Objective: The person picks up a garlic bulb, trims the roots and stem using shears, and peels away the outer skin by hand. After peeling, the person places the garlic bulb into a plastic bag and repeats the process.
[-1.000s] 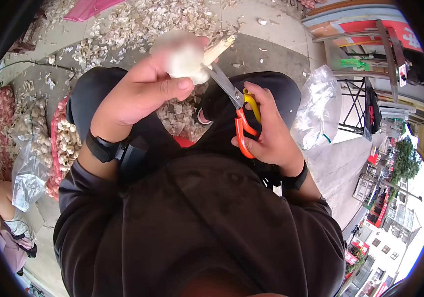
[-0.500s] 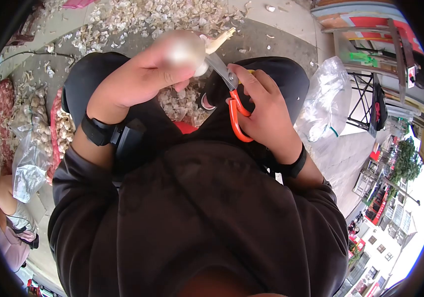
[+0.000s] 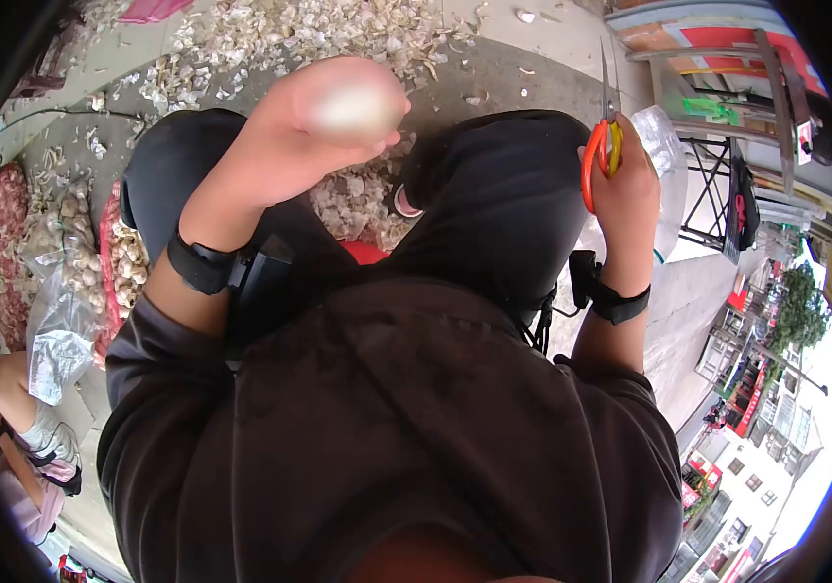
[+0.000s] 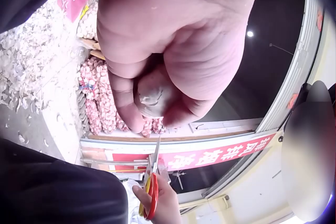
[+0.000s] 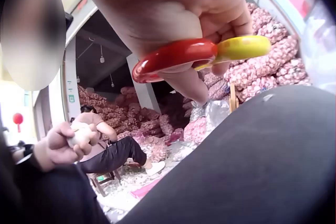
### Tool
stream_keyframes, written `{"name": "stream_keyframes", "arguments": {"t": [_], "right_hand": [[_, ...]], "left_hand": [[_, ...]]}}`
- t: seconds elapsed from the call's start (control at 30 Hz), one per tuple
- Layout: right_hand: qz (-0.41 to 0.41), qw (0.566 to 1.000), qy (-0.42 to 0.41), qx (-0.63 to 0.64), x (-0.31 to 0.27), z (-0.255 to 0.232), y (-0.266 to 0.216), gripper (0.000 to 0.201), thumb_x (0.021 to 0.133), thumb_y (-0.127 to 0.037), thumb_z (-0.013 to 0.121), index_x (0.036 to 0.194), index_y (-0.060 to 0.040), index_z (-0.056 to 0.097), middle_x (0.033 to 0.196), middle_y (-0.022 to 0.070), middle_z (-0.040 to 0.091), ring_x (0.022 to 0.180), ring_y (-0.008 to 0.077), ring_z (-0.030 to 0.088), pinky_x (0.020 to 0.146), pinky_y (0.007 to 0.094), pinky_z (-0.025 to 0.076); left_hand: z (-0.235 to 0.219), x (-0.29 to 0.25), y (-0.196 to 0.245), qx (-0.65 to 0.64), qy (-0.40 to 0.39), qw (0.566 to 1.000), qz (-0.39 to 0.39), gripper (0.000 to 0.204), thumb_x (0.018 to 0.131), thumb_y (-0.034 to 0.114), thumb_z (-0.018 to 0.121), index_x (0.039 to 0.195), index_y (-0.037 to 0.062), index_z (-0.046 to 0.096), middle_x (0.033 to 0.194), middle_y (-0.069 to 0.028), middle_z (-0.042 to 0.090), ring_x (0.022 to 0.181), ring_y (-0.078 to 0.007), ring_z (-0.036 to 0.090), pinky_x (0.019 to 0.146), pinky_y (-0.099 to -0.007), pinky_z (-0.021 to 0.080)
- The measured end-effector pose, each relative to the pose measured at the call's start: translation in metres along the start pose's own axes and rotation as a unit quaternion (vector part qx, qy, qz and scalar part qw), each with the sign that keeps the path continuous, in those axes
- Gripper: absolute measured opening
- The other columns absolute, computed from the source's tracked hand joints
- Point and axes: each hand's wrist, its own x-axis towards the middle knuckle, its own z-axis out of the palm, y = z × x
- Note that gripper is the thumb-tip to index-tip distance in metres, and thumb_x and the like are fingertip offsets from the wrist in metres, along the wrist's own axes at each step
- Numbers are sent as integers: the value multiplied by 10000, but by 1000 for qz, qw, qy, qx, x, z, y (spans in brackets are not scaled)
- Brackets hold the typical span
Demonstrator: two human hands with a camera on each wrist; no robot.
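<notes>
Above the left knee, my left hand (image 3: 314, 136) grips a pale garlic bulb (image 4: 152, 95). Its fingers and thumb close round the bulb in the left wrist view; in the head view the bulb is blurred white. Out past the right knee, my right hand (image 3: 628, 194) holds a pair of scissors (image 3: 594, 167) with one orange-red and one yellow handle. The thin blades point away from the body, well apart from the garlic. In the right wrist view the scissor handles (image 5: 184, 58) show round the thumb and beside the fingers, while the blades are hidden.
Dry garlic skins (image 3: 280, 49) litter the ground ahead and between the feet. Net sacks of garlic (image 3: 126, 255) stand at the left, with a person (image 3: 22, 418) behind them. A clear plastic bag (image 3: 667, 146) lies beyond the right hand. More sacks (image 5: 270, 61) are stacked farther off.
The scissors have left the bulb, carried right by my right hand, and their blades now point away from me. The long stem that stuck out of the bulb no longer shows.
</notes>
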Motion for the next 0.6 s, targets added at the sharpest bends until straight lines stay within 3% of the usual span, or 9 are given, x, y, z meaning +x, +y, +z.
{"name": "stream_keyframes", "arguments": {"t": [0.1, 0.23, 0.37, 0.47, 0.57, 0.6], "right_hand": [[97, 986, -134, -14, -11, -10, 20, 449, 825, -195, 676, 1222, -12, 574, 921, 224, 663, 890, 376, 652, 758, 417, 510], [123, 968, -218, 13, -22, -8, 34, 431, 851, -197, 642, 1232, -12, 564, 867, 180, 657, 815, 312, 651, 736, 384, 500], [141, 977, -152, 47, -31, 3, 34, 428, 847, -149, 650, 1245, -39, 538, 785, 123, 624, 715, 271, 629, 675, 356, 491], [178, 953, -178, 167, -40, -8, 23, 464, 831, -103, 675, 1259, -66, 500, 757, 101, 592, 668, 225, 618, 647, 332, 489], [179, 919, -260, 235, -49, -29, 17, 494, 818, -67, 689, 1263, -75, 476, 728, 83, 552, 642, 190, 604, 625, 303, 484], [175, 920, -268, 228, -51, -33, 18, 488, 812, -62, 695, 1253, -76, 486, 737, 103, 593, 646, 222, 634, 618, 314, 494]], "left_hand": [[5, -3, 3, 8, 16, 1000, 7, 298, 874, 11, 645, 1160, 27, 564, 1098, -111, 649, 903, -165, 666, 734, -266, 545], [2, 0, 4, 33, 35, 998, 30, 184, 931, 101, 601, 1098, 23, 603, 1036, -118, 663, 810, -152, 655, 635, -243, 514], [7, 0, 6, 19, 69, 996, 50, 184, 969, 159, 550, 1072, 23, 619, 993, -134, 665, 724, -143, 625, 539, -228, 454], [6, 0, 6, -7, 65, 996, 58, 189, 979, 159, 529, 1076, 24, 617, 975, -151, 664, 697, -155, 621, 518, -228, 437], [-2, -3, 5, -47, 62, 995, 54, 294, 1022, 237, 435, 1068, 8, 614, 968, -163, 663, 681, -169, 621, 515, -238, 441], [-5, -2, 4, -64, 49, 996, 47, 354, 1031, 280, 398, 1070, 0, 612, 980, -168, 663, 685, -170, 623, 518, -240, 445]]}}
